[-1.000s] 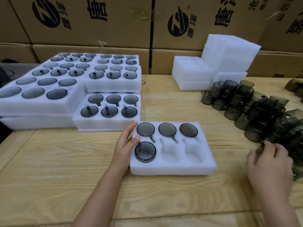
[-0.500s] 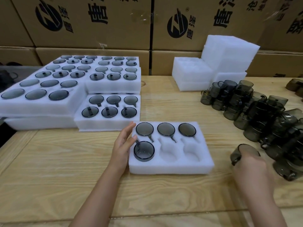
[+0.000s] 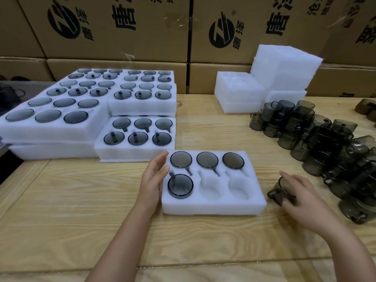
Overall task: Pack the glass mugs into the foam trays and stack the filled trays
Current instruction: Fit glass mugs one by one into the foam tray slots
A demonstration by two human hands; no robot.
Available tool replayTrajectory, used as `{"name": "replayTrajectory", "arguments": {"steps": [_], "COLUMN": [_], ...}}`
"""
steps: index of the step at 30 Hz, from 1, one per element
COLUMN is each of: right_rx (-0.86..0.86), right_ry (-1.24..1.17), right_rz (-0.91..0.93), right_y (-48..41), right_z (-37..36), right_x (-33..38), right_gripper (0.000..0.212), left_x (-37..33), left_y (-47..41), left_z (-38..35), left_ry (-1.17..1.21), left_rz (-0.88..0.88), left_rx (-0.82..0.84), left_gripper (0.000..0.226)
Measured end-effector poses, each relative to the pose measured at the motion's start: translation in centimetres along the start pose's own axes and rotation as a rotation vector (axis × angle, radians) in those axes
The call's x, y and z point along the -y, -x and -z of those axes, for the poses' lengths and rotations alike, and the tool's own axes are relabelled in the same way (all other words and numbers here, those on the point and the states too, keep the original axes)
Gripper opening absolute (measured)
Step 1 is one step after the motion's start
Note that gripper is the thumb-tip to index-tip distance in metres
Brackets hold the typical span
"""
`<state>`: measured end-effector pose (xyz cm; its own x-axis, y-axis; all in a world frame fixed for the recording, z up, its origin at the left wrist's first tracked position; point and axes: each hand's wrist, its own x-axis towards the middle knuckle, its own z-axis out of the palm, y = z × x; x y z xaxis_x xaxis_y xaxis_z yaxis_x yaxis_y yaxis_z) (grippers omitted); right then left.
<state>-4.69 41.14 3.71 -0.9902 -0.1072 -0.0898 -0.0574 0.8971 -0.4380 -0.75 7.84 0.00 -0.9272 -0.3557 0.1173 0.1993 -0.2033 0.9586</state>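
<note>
Four mugs (image 3: 181, 159) already fill the foam tray (image 3: 213, 207), leaving its front-middle and front-right pockets (image 3: 238, 190) bare. Just off the tray's right edge the right hand (image 3: 303, 200) has its fingers (image 3: 291, 177) curled round a fifth mug (image 3: 277, 193), tilted, low over the tabletop (image 3: 81, 200) — the nearest bare pocket lies directly to that hand's left. The left hand (image 3: 152, 180), fingers straight and holding nothing, rests against the tray's left edge.

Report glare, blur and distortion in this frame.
Head view: wide-angle lens bows the brown cardboard boxes outward; clear tape on them glints; the right hand holding a smoky grey glass mug is slightly blurred; empty pockets of the white foam tray wash out.
</note>
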Motion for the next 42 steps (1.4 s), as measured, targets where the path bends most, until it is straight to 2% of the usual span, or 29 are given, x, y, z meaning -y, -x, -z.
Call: {"name": "replayTrajectory", "arguments": {"steps": [3, 6, 9, 12, 15, 18, 22, 27, 30, 36, 39, 42], "right_rx": [-0.117, -0.353, -0.468, -0.416, -0.351, -0.289, -0.111, -0.176, -0.142, -0.049, -0.036, 0.014], "right_ry": [-0.037, -0.093, -0.218, -0.325, -0.387, -0.425, -0.420, -0.385, -0.315, -0.179, -0.181, -0.267], "right_rz": [-0.026, -0.060, 0.049, 0.209, 0.303, 0.349, 0.439, 0.410, 0.414, 0.416, 0.439, 0.460], "right_y": [0.3, 1.1, 2.1, 2.7, 2.8, 2.6, 3.0, 2.9, 2.2, 0.9, 0.9, 0.4], "right_z": [0.1, 0.6, 0.7, -0.5, -2.3, -2.9, -3.3, -4.0, -3.9, -3.5, -3.7, -3.0], "right_x": [0.1, 1.8, 5.7, 10.1, 12.6, 12.8, 12.5, 12.8, 13.0, 13.2, 12.8, 12.3], "right_gripper": [0.068, 0.066, 0.065, 0.064, 0.062, 0.065, 0.072, 0.068, 0.069, 0.070, 0.072, 0.071], "left_x": [-0.6, -1.8, -3.4, -4.4, -4.4, -4.2, -3.9, -3.6, -3.4, -3.3, -3.4, -4.0], "left_y": [0.0, 0.2, 0.5, 0.9, 0.9, 0.4, -0.5, -0.8, -0.9, -0.8, -0.8, -0.2], "left_z": [0.0, -0.4, -1.8, -3.9, -5.1, -4.9, -4.2, -4.5, -4.3, -3.9, -4.2, -5.1], "left_ry": [-0.135, -0.289, -0.414, -0.515, -0.564, -0.524, -0.575, -0.688, -0.732, -0.673, -0.694, -0.697], "left_rz": [-0.049, -0.166, -0.267, -0.252, -0.261, -0.215, -0.187, -0.135, -0.121, -0.052, -0.084, -0.213], "left_rx": [-0.046, -0.089, 0.099, 0.346, 0.437, 0.397, 0.356, 0.380, 0.375, 0.321, 0.291, 0.269], "left_gripper": [0.035, 0.029, 0.032, 0.038, 0.042, 0.038, 0.034, 0.034, 0.036, 0.032, 0.030, 0.033]}}
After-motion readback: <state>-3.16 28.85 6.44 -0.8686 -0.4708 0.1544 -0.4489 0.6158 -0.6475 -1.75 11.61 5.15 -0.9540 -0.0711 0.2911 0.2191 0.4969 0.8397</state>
